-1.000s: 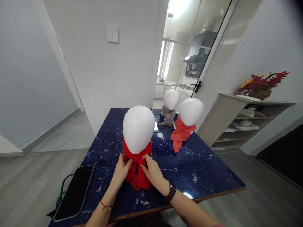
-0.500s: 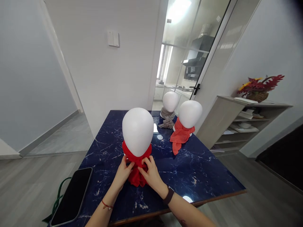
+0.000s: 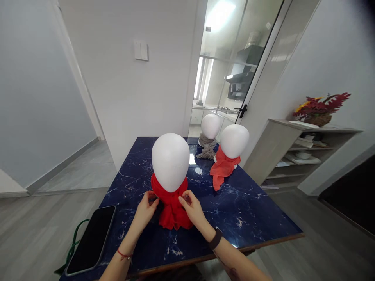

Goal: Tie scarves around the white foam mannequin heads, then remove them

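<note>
A white mannequin head stands upright at the table's near part, with a red scarf wound around its neck. The scarf's gathered end hangs down in front and fans out over the tabletop. On the left of the neck, my left hand is closed, thumb and fingers pinching the scarf's edge. My right hand grips the opposite edge between thumb and fingertips, just above the hanging end. Parts of the fingertips are hidden by the cloth.
Farther back on the dark blue marbled table stand two more white heads, one wearing a coral scarf, the other a grey scarf. A black phone lies front left, beside a green cord. Shelves stand at right.
Both hands have moved apart from the scarf's front centre to the sides of the neck. The hanging red end now lies wider and is more exposed.
</note>
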A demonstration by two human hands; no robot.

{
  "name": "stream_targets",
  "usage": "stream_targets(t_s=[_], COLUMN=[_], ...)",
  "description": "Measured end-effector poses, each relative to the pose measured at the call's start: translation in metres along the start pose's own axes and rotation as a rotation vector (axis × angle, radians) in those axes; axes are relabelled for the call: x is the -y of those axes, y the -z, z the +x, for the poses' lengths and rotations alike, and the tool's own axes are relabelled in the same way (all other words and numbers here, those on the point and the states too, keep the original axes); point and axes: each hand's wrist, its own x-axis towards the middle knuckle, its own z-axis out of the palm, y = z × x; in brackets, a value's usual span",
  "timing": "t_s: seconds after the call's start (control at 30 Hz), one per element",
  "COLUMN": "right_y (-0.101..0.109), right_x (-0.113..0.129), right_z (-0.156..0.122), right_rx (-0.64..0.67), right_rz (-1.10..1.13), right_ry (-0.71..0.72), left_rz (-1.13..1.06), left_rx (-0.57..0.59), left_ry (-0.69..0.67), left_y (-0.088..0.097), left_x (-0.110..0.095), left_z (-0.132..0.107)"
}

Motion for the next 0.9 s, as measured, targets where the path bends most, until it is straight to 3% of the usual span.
stream_targets(t_s=[0.13, 0.23, 0.33, 0.57, 0.77, 0.9], right_y=[0.023, 0.039, 0.048, 0.048, 0.045, 0.035], right_x=[-0.016, -0.029, -0.038, -0.048, -0.044, -0.040], right_z=[0.025, 0.058, 0.086, 0.088, 0.078, 0.070], right_rx=[-0.104, -0.112, -0.058, 0.006, 0.025, 0.052], right_rz=[0.005, -0.081, -0.154, -0.287, -0.450, -0.744], right_ry=[-0.143, -0.145, -0.103, 0.064, 0.160, 0.238], left_rz=[-0.009, -0.088, -0.057, 0.060, 0.244, 0.389], left_rx=[-0.258, -0.491, -0.603, -0.503, -0.409, -0.277], left_ry=[-0.078, -0.077, -0.065, -0.119, -0.191, -0.267], left_y=[0.014, 0.008, -0.002, -0.003, -0.002, -0.003], left_x=[-0.014, -0.022, -0.018, 0.008, 0.010, 0.009], left_z=[0.023, 0.051, 0.074, 0.084, 0.087, 0.083])
